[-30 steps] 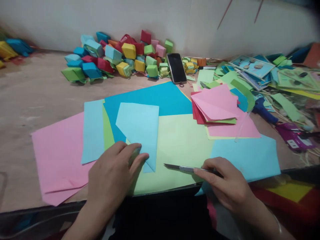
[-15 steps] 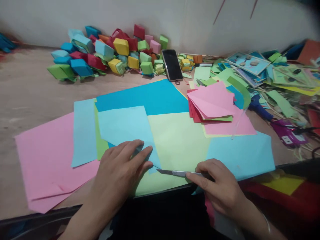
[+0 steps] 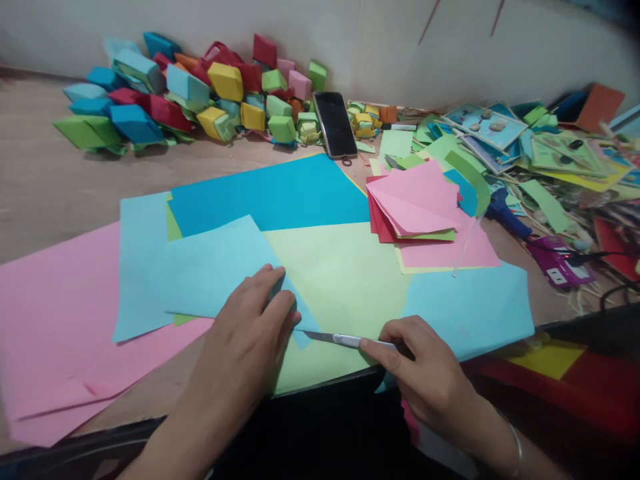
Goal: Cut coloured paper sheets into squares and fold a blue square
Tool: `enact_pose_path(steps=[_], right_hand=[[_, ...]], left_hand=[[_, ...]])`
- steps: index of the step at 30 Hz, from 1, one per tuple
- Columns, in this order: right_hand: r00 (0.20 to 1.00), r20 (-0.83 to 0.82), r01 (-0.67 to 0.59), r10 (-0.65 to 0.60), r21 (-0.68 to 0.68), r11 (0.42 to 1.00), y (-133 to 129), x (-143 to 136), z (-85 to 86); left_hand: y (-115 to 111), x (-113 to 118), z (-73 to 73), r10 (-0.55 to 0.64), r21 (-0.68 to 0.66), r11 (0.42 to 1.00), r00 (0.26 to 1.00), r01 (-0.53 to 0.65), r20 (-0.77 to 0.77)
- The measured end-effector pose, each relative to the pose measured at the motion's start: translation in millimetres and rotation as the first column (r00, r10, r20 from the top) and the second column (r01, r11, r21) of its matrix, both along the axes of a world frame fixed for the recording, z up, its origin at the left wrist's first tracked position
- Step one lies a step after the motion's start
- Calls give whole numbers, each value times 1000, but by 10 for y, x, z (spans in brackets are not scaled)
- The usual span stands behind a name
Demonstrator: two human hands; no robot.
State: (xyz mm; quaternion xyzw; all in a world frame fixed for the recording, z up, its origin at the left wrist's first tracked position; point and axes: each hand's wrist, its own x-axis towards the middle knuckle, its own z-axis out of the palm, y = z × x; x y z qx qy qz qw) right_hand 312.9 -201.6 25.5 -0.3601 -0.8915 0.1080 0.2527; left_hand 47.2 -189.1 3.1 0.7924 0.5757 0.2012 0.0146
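Light-blue paper [image 3: 220,267] — under left hand [image 3: 250,327]; knife [image 3: 346,341] — closed right grip [image 3: 425,367].

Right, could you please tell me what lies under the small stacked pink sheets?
Below the small pink sheets, edges of red sheets and a green sheet stick out, above a larger pink sheet. Anything under their middle is covered.

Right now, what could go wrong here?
The craft knife points towards the left hand, its tip close to the fingertips, so a slip could nick them. The blade also lies over the pale green sheet, which might get scored along with the light blue paper.
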Motion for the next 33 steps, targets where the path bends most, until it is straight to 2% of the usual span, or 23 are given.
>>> enact_pose_path(steps=[4, 8, 13, 20, 26, 33], right_hand=[[1000, -13, 1, -1, -1, 1000, 4, -29, 2], [1000, -29, 5, -5, -3, 1000, 18, -18, 6], [998, -38, 44, -43, 25, 999, 45, 3, 25], [999, -26, 27, -27, -10, 1000, 52, -64, 55], [999, 37, 24, -24, -4, 1000, 67, -155, 60], [996, 83, 8, -9, 10, 1000, 138, -241, 96]], left_hand=[[-19, 43, -27, 87, 26, 996, 987, -84, -135], [-27, 37, -21, 76, 6, 997, 978, -76, -197], [-29, 30, -5, 83, -14, 996, 976, -87, -203], [-33, 11, -60, 92, 21, 996, 985, -90, -144], [-8, 41, 4, 69, 61, 996, 978, -58, -195], [0, 42, 31, 72, 42, 997, 976, -64, -207]])
